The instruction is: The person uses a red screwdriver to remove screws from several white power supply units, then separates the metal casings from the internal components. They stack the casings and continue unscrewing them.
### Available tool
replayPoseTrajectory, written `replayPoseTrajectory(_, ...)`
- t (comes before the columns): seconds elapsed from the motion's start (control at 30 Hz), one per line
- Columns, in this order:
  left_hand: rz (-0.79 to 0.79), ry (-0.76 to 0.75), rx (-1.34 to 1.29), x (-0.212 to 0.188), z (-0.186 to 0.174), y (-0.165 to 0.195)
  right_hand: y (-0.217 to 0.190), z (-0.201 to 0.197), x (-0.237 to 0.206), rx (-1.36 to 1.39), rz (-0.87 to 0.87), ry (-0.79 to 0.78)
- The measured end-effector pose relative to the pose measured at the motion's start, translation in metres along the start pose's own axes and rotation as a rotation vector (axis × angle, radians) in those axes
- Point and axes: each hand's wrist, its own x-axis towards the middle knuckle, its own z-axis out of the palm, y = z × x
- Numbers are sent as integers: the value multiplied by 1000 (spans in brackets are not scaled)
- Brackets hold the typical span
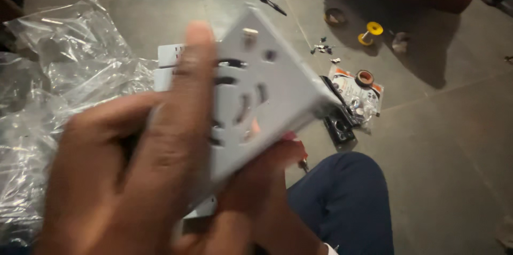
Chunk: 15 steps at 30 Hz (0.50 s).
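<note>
Item: white plastic plate (267,95), square, flat, with rounded corners. Face pierced by several curved and straight slots and a few small round holes; one small raised square tab near its upper edge. State: whole, blurred in the view, fine detail not readable. Pose: tilted, one corner uppermost, slotted face toward the camera. Location: raised above the grey tiled floor, gripped between left hand (123,175) over its near edge and right hand (262,180) beneath

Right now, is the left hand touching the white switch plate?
Touching. The head view shows the left hand with a finger laid flat across the face of the white switch plate; the right hand holds it from beneath.
</note>
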Motion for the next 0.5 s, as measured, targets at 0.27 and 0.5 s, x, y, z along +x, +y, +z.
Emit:
replayPoseTrajectory(0.27, -112, 308, -56, -16, 3, -18, -42, 9, 19, 161, 42, 343)
replayPoseTrajectory(0.5, -318, 498, -113, -22, 7, -43, -115, -47, 36, 315, 111, -135)
